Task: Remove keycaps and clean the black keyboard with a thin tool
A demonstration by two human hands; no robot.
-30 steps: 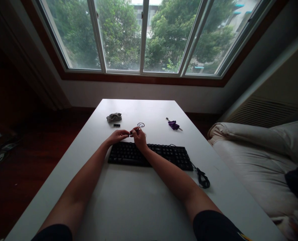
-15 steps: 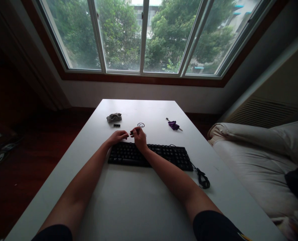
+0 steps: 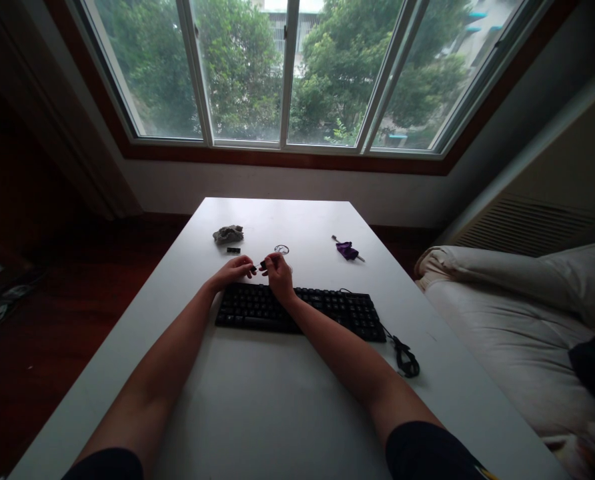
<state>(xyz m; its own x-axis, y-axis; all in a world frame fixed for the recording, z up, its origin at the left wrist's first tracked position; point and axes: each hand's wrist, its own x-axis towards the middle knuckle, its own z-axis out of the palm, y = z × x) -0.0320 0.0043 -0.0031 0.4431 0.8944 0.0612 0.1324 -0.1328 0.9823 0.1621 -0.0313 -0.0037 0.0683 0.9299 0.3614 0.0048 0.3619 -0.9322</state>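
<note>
Just beyond the black keyboard (image 3: 337, 310), my two hands are close together above the white table. My left hand (image 3: 233, 270) pinches a small black piece (image 3: 253, 269), about the size of a keycap. My right hand (image 3: 278, 272) is closed on a small dark object (image 3: 263, 265) whose kind I cannot make out. Something thin and pale spans the narrow gap from it towards the black piece. Fingers hide most of both objects. Behind the right hand lies a thin wire ring (image 3: 281, 249). Short black pieces (image 3: 233, 251) lie in a row beyond the left hand.
A crumpled grey cloth (image 3: 228, 234) rests at the far left of the table (image 3: 247, 393). At the far right lies a purple cloth (image 3: 347, 251) with a thin brush (image 3: 334, 238) under it. The keyboard's bundled cable (image 3: 406, 360) sits at right. A sofa (image 3: 482, 320) flanks the table.
My left hand has shifted slightly up, and the black piece between its fingers shows more clearly. My right hand is nearly still, its dark object turned a little. Everything on the table stays put.
</note>
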